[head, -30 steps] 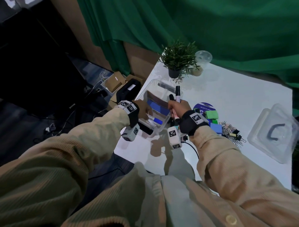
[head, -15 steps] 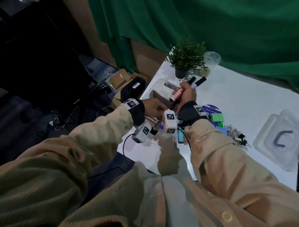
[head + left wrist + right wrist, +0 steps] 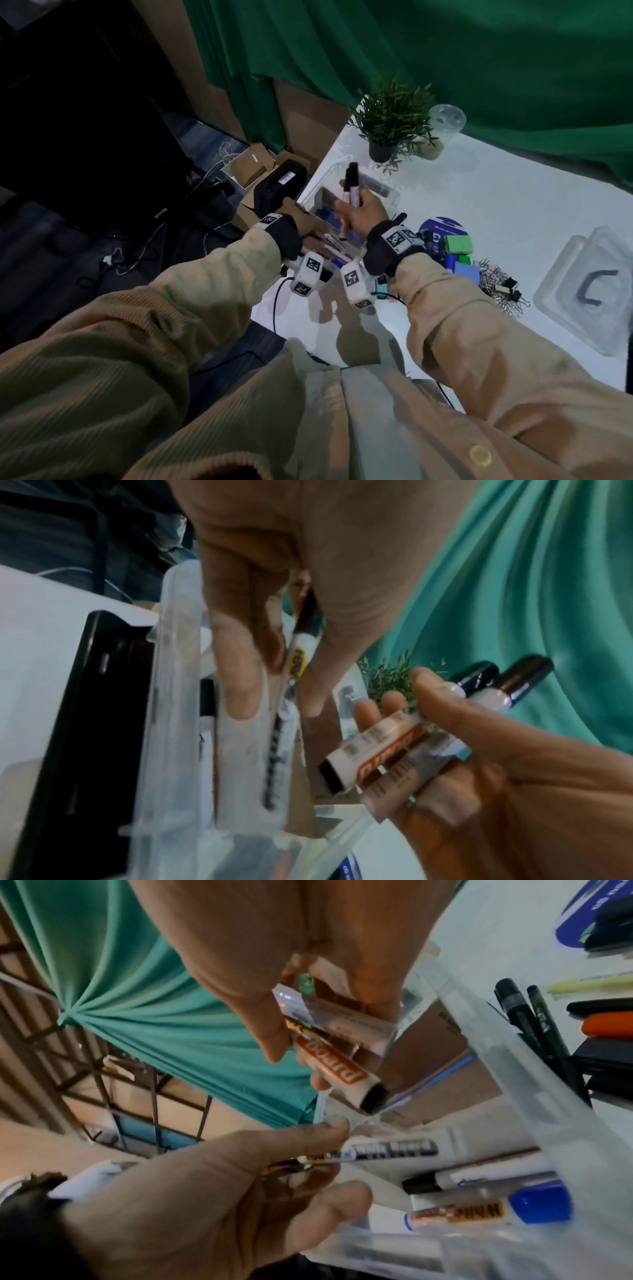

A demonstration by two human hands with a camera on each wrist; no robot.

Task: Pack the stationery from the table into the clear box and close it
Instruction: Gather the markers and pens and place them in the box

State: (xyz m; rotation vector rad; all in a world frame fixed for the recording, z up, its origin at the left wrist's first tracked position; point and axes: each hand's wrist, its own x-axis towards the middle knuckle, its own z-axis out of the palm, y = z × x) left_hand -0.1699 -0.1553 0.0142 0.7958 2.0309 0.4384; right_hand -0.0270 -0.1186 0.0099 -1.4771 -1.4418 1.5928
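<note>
The clear box (image 3: 388,193) stands open at the table's left edge, with several markers lying inside (image 3: 479,1180). My right hand (image 3: 352,214) grips a bundle of whiteboard markers (image 3: 351,185) almost upright over the box, black caps up. The wrist views show its fingers curled round them, an orange-labelled marker (image 3: 337,1066) outermost. My left hand (image 3: 308,236) is at the box's near-left side. It pinches a white marker with black lettering (image 3: 291,685) between thumb and fingers, inside the box wall (image 3: 178,696).
The box's lid (image 3: 589,291) lies at the right. Green erasers (image 3: 457,245), blue blocks, binder clips (image 3: 496,284) and a blue round pack (image 3: 440,224) sit right of the box. A potted plant (image 3: 390,120) and plastic cup (image 3: 445,125) stand behind. The table edge drops off left.
My right hand swung its markers from tilted right back to near upright and came lower over the box. My left hand stayed at the box's near-left side.
</note>
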